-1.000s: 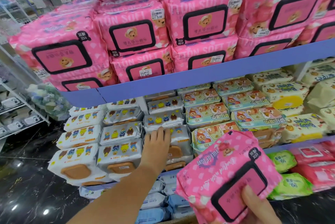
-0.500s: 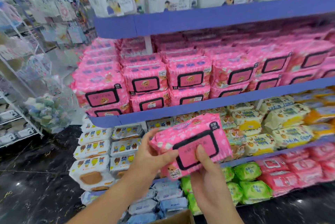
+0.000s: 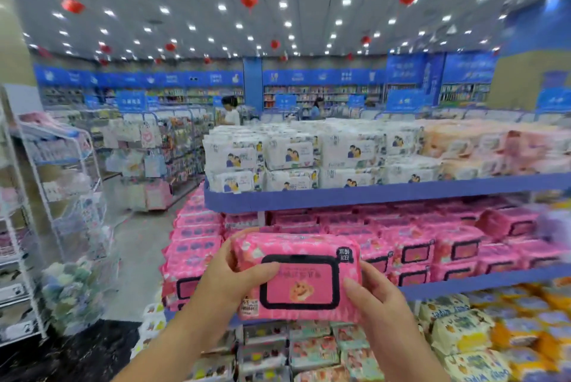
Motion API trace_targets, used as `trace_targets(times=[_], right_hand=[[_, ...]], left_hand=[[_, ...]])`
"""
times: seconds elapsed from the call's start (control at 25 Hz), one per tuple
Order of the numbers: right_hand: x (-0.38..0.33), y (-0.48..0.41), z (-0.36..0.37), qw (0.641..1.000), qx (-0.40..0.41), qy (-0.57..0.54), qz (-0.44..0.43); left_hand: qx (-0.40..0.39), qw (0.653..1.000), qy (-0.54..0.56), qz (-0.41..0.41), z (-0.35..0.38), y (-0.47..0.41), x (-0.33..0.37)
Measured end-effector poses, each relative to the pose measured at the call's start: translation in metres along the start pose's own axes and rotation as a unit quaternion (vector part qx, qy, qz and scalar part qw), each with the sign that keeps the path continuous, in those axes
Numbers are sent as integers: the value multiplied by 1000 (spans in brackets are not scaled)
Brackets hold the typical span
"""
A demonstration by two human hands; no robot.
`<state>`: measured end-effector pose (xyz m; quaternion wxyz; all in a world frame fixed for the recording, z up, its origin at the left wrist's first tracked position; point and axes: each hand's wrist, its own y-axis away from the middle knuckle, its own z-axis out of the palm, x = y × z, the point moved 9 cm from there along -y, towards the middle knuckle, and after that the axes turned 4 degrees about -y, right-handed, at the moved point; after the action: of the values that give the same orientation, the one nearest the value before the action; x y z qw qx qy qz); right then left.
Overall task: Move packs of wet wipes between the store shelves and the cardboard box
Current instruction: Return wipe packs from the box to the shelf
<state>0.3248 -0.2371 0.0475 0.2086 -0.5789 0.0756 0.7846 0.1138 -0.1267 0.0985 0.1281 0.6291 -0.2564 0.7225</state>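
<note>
- Pink wet-wipes pack (image 3: 301, 281) is held level in front of the blue shelf (image 3: 482, 282) stocked with matching pink packs (image 3: 411, 250).
- Its left end is gripped by the left hand (image 3: 231, 281), thumb across the front.
- Its right end is gripped by the right hand (image 3: 374, 295), fingers (image 3: 369, 270) curled onto it.

Honestly, only "Baby Wipes" on the yellow packs (image 3: 463, 332) came through for me. The label on the pink pack (image 3: 299, 282) and the blue signs (image 3: 129, 100) were just blur.
</note>
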Motion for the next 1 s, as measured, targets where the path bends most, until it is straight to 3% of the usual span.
trace_targets(times=[0.24,0.68,1.0], right_hand=[[-80,-16,-123,1000,5,13,-25],[-125,-45,-476,980,154,106,67],[-107,-197,-633,985,87,118,89]], left_hand=[[-34,998,-51,23,147,-33,29],[-185,968,-112,-127,486,-149,-128],[-152,962,-192,-118,593,-287,-203]])
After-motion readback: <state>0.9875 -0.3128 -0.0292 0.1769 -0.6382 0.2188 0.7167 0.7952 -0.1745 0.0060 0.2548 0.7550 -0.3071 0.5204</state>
